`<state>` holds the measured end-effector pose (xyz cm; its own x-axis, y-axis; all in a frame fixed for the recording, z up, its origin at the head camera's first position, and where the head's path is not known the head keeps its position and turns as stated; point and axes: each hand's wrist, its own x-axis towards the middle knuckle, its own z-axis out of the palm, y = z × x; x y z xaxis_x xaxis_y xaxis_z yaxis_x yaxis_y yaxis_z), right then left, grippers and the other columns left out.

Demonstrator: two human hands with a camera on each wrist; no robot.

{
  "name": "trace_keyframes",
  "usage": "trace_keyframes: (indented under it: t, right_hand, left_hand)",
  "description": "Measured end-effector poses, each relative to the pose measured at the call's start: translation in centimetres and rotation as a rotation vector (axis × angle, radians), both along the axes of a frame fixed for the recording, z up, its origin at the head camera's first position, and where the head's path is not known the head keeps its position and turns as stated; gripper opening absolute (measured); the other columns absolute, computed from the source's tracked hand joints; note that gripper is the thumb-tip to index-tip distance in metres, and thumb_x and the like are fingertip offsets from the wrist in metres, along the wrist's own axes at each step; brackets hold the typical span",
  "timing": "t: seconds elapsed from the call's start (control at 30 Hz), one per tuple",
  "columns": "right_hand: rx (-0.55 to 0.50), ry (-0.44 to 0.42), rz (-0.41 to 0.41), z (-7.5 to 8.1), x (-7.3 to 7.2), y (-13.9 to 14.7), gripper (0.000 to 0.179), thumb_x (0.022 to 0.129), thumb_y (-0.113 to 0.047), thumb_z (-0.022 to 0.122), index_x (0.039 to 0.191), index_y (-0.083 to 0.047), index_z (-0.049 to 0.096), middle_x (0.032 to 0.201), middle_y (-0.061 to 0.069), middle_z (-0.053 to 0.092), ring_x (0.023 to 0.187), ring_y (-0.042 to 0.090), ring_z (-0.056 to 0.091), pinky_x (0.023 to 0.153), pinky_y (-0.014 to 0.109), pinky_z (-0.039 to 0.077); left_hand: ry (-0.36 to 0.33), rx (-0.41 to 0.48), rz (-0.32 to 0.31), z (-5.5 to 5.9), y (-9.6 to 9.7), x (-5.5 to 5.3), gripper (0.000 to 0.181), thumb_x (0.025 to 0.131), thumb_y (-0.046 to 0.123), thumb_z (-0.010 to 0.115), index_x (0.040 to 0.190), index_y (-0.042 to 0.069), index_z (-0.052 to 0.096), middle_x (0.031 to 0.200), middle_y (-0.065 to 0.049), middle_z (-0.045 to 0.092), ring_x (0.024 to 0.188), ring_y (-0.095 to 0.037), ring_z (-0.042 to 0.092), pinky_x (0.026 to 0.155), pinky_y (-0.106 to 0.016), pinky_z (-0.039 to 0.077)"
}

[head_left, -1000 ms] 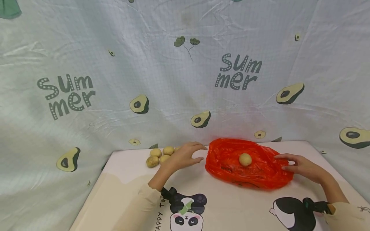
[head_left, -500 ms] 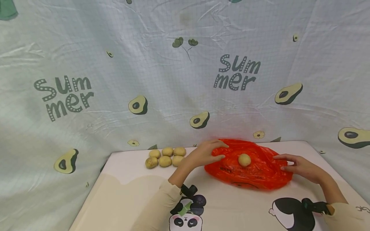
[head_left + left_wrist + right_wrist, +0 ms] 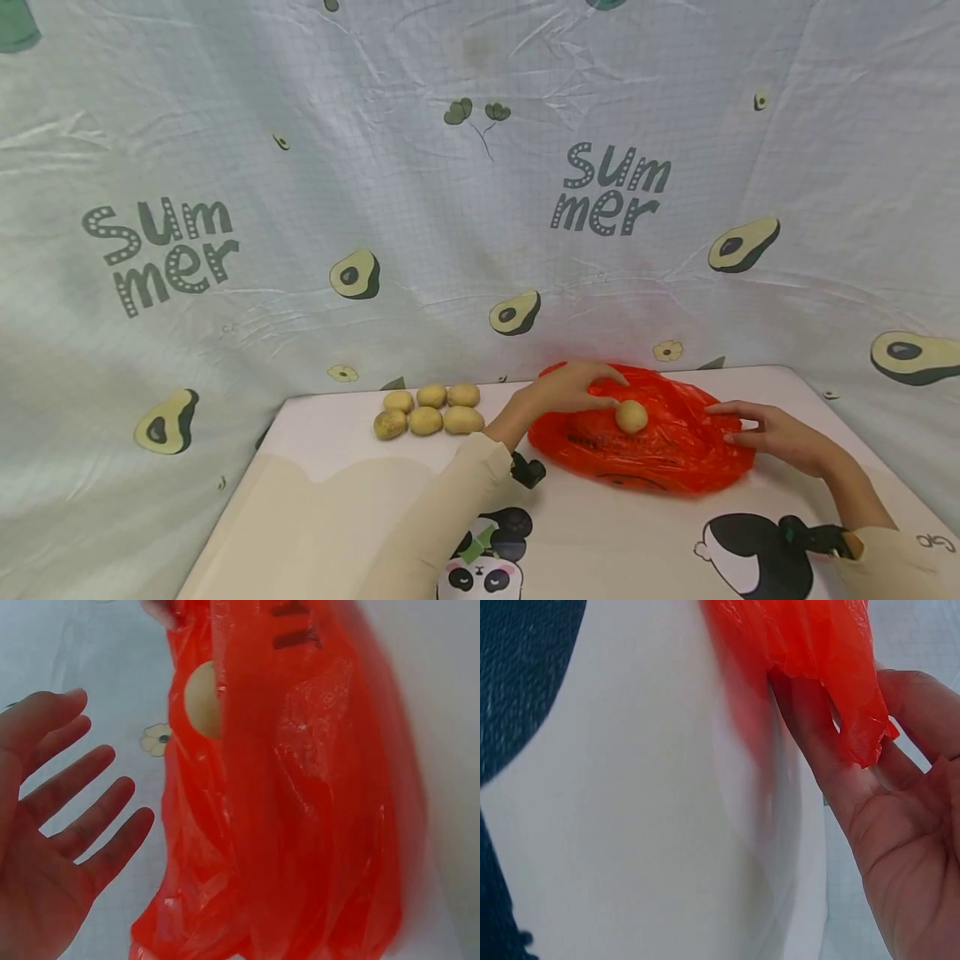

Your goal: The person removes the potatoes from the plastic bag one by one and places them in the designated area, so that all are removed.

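Note:
A red plastic bag (image 3: 645,467) lies spread on the table, a round potato (image 3: 632,417) resting in its middle. My left hand (image 3: 570,388) reaches over the bag's left part, fingers spread, the fingertips right beside the potato in the head view. In the left wrist view that hand (image 3: 67,817) shows straight, parted fingers with nothing between them. At the bag's right end, my right hand (image 3: 787,433) holds the edge between thumb and fingers. The right wrist view shows the bag's corner (image 3: 855,712) between the digits of that hand (image 3: 900,825); some fingertips are hidden by the plastic.
Several potatoes (image 3: 426,421) lie in two rows at the table's back left. The white table (image 3: 330,500) bears panda and girl prints. A pale curtain (image 3: 420,208) with avocado prints hangs right behind the table's back edge.
My left hand has moved right, from beside the potato rows to over the bag near the single potato. The right hand stays at the bag's right edge.

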<state>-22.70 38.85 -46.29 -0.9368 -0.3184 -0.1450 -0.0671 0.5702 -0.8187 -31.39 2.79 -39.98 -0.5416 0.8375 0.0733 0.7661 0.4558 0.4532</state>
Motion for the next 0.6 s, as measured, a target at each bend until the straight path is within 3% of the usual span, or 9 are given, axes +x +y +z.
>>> trace_keyframes:
  t: [0.17,0.3,0.6]
  right_hand:
    - [-0.002,0.001,0.004,-0.1,0.0,0.1,0.057,0.096,-0.022,0.069,0.146,-0.002,0.050,0.148,0.037,0.040,0.122,0.046,0.055,0.083,0.039,0.060]
    - [0.000,0.005,0.001,0.0,0.0,0.0,0.058,0.096,-0.023,0.070,0.146,-0.001,0.050,0.149,0.036,0.040,0.123,0.047,0.054,0.083,0.039,0.060]
    - [0.017,0.001,0.012,0.3,0.2,-0.2,0.058,0.095,-0.023,0.070,0.145,-0.001,0.051,0.147,0.037,0.041,0.123,0.048,0.054,0.083,0.039,0.060]
  left_hand:
    - [-0.084,-0.084,-0.072,-0.1,1.6,-1.3,0.042,0.099,0.029,0.067,0.138,0.014,0.063,0.138,-0.002,0.062,0.129,-0.020,0.054,0.107,-0.023,0.042]
    - [-0.155,-0.141,-0.080,-0.1,2.6,-1.9,0.043,0.099,0.029,0.067,0.139,0.014,0.061,0.139,-0.001,0.061,0.127,-0.018,0.054,0.105,-0.021,0.042]
    - [-0.211,-0.274,-0.074,-0.6,4.6,-1.8,0.043,0.096,0.033,0.070,0.138,0.026,0.062,0.131,0.012,0.057,0.120,-0.006,0.048,0.097,-0.018,0.040]
